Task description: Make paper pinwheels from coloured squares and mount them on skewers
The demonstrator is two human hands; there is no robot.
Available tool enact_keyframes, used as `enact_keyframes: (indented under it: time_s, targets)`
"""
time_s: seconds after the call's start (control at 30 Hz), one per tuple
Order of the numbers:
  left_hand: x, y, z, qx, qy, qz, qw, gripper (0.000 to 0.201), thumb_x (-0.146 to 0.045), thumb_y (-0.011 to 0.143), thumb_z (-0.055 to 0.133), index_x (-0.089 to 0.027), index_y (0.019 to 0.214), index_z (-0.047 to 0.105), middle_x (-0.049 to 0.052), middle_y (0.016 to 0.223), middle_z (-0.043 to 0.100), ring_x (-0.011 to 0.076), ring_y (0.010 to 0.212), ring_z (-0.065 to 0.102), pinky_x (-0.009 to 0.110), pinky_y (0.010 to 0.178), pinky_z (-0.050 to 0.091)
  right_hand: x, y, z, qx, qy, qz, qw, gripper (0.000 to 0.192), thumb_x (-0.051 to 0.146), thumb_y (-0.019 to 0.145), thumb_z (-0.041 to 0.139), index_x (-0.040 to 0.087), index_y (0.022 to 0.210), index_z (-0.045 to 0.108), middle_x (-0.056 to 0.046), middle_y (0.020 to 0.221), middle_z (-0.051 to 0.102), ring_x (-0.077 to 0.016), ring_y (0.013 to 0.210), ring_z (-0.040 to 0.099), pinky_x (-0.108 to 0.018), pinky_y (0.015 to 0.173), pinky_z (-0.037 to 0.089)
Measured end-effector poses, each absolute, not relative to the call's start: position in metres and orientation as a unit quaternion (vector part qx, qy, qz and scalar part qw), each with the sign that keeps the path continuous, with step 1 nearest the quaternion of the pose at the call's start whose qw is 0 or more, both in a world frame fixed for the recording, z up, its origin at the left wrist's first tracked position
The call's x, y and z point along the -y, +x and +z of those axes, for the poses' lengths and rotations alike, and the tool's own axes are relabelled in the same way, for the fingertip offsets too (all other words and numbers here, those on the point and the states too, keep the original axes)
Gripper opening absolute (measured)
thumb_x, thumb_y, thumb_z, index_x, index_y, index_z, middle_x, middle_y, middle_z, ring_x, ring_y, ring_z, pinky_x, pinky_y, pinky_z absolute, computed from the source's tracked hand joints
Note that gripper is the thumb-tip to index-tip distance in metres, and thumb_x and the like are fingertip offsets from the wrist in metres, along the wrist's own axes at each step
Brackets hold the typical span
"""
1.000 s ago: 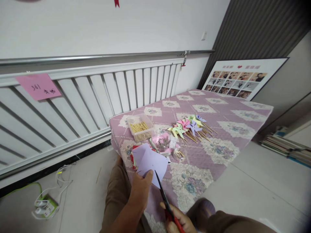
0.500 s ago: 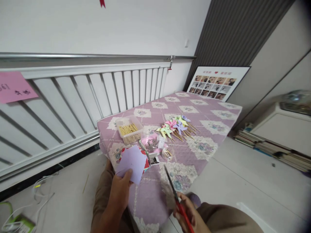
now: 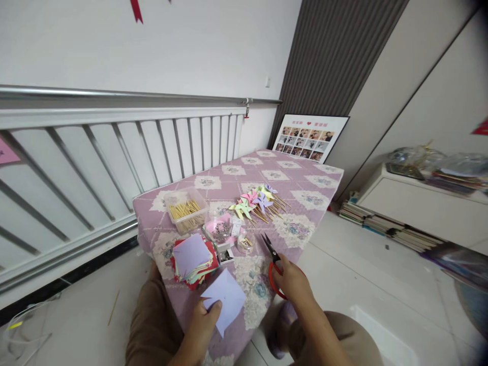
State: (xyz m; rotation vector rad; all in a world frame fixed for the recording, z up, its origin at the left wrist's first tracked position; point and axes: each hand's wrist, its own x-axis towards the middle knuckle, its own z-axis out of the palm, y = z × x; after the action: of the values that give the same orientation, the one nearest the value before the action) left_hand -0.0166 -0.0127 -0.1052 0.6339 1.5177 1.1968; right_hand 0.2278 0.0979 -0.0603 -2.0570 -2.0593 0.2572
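Observation:
Between thumb and fingers, my left hand (image 3: 204,321) pinches a lavender paper square (image 3: 229,300) with slits running in from its corners. It is held over the near end of the table. My right hand (image 3: 293,281) grips a pair of red-handled scissors (image 3: 270,248), blades slightly parted and pointing up and to the left, clear of the paper. Left of the held square lies a stack of coloured paper squares (image 3: 193,256) with lavender on top. Finished paper pinwheels on sticks (image 3: 256,200) lie in a bunch farther back.
A plastic box of short wooden sticks (image 3: 186,209) stands near the radiator (image 3: 183,147). Beside it are a container of small metal pieces (image 3: 218,230), a little white box (image 3: 225,253) and a round clear tub (image 3: 245,244). A floral cloth (image 3: 251,326) covers the table.
My left hand has moved the lavender square right and nearer, uncovering the stack. My right hand has raised the scissors over the table, and their blades are now parted. The view has turned right.

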Motion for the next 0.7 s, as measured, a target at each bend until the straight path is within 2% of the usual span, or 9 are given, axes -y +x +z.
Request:
enact_keyframes:
  time_s: [0.2, 0.3, 0.43, 0.6, 0.7]
  targets:
    - [0.014, -0.019, -0.115, -0.620, 0.291, 0.489, 0.540, 0.037, -0.045, 0.062, 0.072, -0.013, 0.079, 0.066, 0.004, 0.070, 0.070, 0.0221, 0.065, 0.063, 0.031, 0.061, 0.046, -0.121, 0.220, -0.063, 0.692, -0.713, 0.065, 0.091, 0.043, 0.027, 0.086, 0.048, 0.004, 0.123, 0.051, -0.020, 0.095, 0.071, -0.0264, 0.085, 0.068, -0.029, 0.066, 0.042]
    - [0.014, -0.019, -0.115, -0.609, 0.306, 0.490, 0.544, 0.036, -0.044, 0.064, 0.071, -0.012, 0.081, 0.066, 0.006, 0.073, 0.071, 0.0221, 0.067, 0.063, 0.031, 0.062, 0.047, -0.125, 0.217, -0.065, 0.701, -0.705, 0.062, 0.084, 0.042, 0.025, 0.085, 0.050, 0.007, 0.123, 0.053, -0.019, 0.100, 0.070, -0.0261, 0.087, 0.067, -0.029, 0.068, 0.043]
    - [0.014, -0.019, -0.115, -0.621, 0.287, 0.492, 0.538, 0.039, -0.046, 0.060, 0.073, -0.013, 0.079, 0.066, 0.005, 0.070, 0.070, 0.0222, 0.066, 0.062, 0.031, 0.063, 0.047, -0.127, 0.217, -0.066, 0.720, -0.686, 0.064, 0.078, 0.042, 0.021, 0.086, 0.049, 0.010, 0.126, 0.053, -0.017, 0.107, 0.070, -0.0242, 0.092, 0.066, -0.027, 0.073, 0.044]
    - [0.013, -0.020, -0.117, -0.623, 0.287, 0.482, 0.546, 0.044, -0.050, 0.056, 0.074, -0.012, 0.077, 0.067, 0.004, 0.067, 0.068, 0.0218, 0.063, 0.061, 0.031, 0.061, 0.046, -0.132, 0.218, -0.067, 0.731, -0.676, 0.067, 0.069, 0.040, 0.018, 0.086, 0.050, 0.013, 0.125, 0.053, -0.015, 0.102, 0.072, -0.0238, 0.089, 0.067, -0.028, 0.073, 0.044]
    - [0.014, -0.021, -0.121, -0.621, 0.285, 0.484, 0.547, 0.043, -0.049, 0.057, 0.074, -0.012, 0.079, 0.067, 0.004, 0.069, 0.069, 0.0219, 0.064, 0.062, 0.031, 0.061, 0.046, -0.134, 0.217, -0.067, 0.726, -0.681, 0.061, 0.074, 0.039, 0.016, 0.084, 0.053, 0.011, 0.123, 0.053, -0.015, 0.097, 0.072, -0.0247, 0.087, 0.066, -0.029, 0.073, 0.044]
